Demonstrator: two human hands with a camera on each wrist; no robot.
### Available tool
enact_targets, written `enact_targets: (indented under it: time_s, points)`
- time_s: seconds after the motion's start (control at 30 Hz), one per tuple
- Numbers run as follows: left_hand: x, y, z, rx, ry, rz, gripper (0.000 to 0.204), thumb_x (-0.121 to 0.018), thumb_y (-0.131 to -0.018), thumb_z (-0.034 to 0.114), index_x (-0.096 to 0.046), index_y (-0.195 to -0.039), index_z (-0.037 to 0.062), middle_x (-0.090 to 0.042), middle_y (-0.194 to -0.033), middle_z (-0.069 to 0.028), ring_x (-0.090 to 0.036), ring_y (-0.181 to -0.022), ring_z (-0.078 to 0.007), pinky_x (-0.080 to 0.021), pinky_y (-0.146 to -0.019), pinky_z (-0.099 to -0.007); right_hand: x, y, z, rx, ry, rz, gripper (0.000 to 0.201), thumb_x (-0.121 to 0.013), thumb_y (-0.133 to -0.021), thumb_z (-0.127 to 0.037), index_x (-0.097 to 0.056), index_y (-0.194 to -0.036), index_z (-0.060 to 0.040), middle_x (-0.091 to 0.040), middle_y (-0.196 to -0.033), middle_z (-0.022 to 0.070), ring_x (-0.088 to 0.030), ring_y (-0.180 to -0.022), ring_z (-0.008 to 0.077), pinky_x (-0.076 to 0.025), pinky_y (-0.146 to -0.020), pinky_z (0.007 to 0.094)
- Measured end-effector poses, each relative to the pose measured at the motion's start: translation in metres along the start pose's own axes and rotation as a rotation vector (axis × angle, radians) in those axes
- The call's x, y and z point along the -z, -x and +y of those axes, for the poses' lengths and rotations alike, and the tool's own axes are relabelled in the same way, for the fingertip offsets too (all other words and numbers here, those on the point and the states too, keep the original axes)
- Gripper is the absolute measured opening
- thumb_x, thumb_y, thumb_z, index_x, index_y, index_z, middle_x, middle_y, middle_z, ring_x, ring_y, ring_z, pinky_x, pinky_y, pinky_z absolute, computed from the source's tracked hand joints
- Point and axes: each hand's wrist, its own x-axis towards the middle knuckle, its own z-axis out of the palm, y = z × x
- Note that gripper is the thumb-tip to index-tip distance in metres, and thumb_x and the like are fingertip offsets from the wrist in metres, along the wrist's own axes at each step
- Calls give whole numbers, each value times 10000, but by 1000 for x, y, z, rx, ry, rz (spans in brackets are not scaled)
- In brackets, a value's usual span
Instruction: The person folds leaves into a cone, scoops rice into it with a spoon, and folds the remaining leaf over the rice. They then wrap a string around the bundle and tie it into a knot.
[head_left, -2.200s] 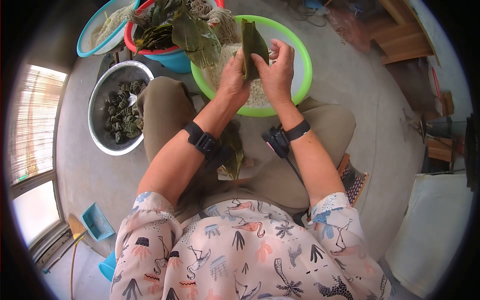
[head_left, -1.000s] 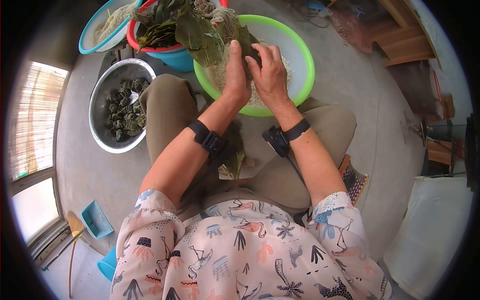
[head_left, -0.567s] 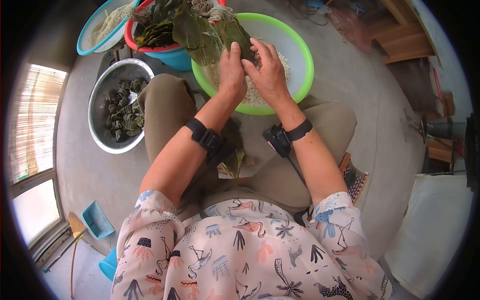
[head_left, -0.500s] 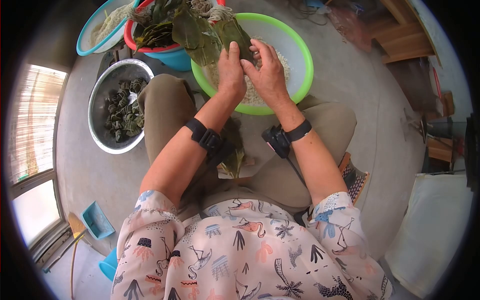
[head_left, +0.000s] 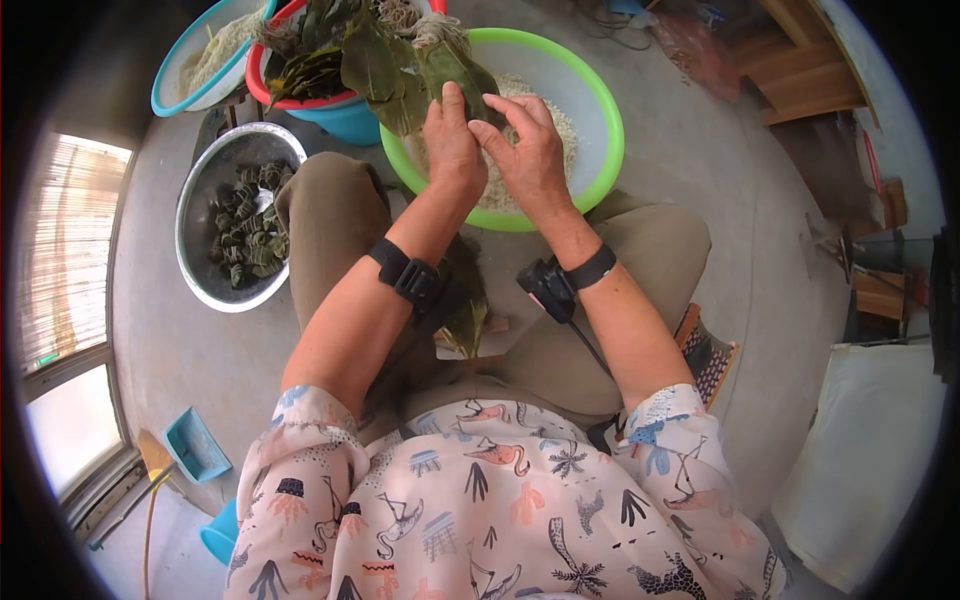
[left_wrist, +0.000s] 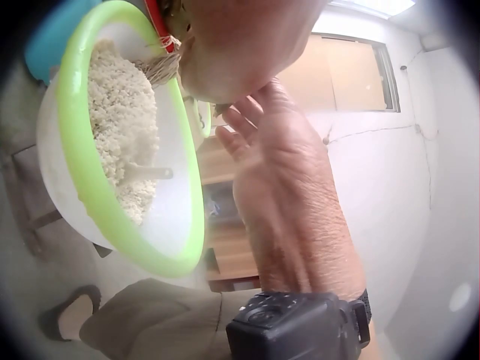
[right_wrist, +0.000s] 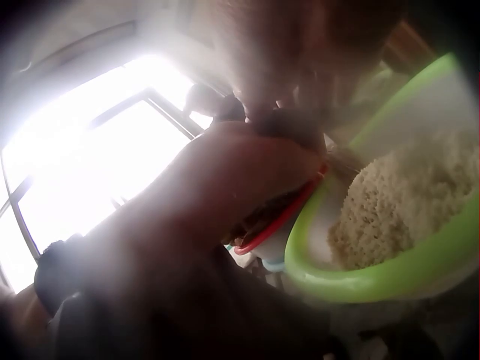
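In the head view, a broad green bamboo leaf [head_left: 462, 68] spreads out beyond my fingertips, over the left side of a green-rimmed bowl [head_left: 612, 120]. My left hand [head_left: 455, 150] holds it near its lower end, thumb lying along the top. From the other side my right hand [head_left: 533, 160] grips the leaf's right edge, its thumb close to the left hand. White rice [left_wrist: 120, 120] fills part of the bowl, and a pale handle [left_wrist: 148, 172] sticks out of it in the left wrist view. The fingers' undersides are mostly hidden.
A red-rimmed tub [head_left: 258, 72] at the upper left bears a pile of leaves [head_left: 378, 62] and bundled twine [head_left: 438, 30]. Leaf-wrapped, tied dumplings [head_left: 248, 225] lie in a steel basin [head_left: 187, 225]. Beyond is a blue-rimmed basin [head_left: 163, 78]. Another leaf [head_left: 464, 325] hangs between the knees.
The leaf stood upright and folded between my hands at first; now it lies spread out, turned toward the leaf pile. Both hands have shifted slightly left.
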Motion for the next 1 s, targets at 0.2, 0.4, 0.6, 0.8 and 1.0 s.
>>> enact_targets:
  time_s: [0.2, 0.4, 0.6, 0.8, 1.0]
  points:
    - [-5, 1, 4, 15, 13, 19, 372, -466, -1004, 389, -549, -1117, 44, -610, -983, -56, -585, -839, -157, -501, -724, -311, -3, 3, 3, -67, -141, 4, 356, -702, -845, -157, -631, -1166, -19, -578, -1042, 116, -586, -878, 225, -496, -760, 323]
    - [0, -4, 0, 15, -49, 22, 382, -474, -999, 395, -578, -1108, 43, -626, -980, -57, -595, -841, -161, -505, -719, -315, -6, 7, 0, -141, -181, 21, 379, -701, -849, -113, -621, -1212, -39, -585, -1065, 85, -595, -843, 155, -513, -732, 279]
    - [3, -6, -1, 17, -41, -14, 411, -482, -993, 410, -585, -1131, 36, -638, -997, -66, -612, -838, -174, -516, -732, -318, -5, 6, -4, -154, -192, 20, 408, -707, -842, -109, -606, -1229, -28, -585, -1055, 84, -597, -838, 153, -519, -736, 275]
    - [1, -2, 1, 17, -34, -39, 434, -482, -988, 436, -584, -1124, 36, -639, -993, -66, -608, -852, -172, -519, -734, -320, -4, 5, -5, -145, -218, 21, 413, -703, -848, -110, -595, -1233, -8, -585, -1056, 84, -594, -847, 152, -518, -740, 274]
    - [1, 0, 2, 5, -84, -31, 481, -497, -969, 482, -584, -1117, 33, -639, -999, -72, -608, -879, -171, -503, -773, -323, -2, 5, -4, -160, -264, 13, 383, -693, -849, -95, -602, -1204, 15, -581, -1028, 94, -582, -839, 164, -507, -728, 273]
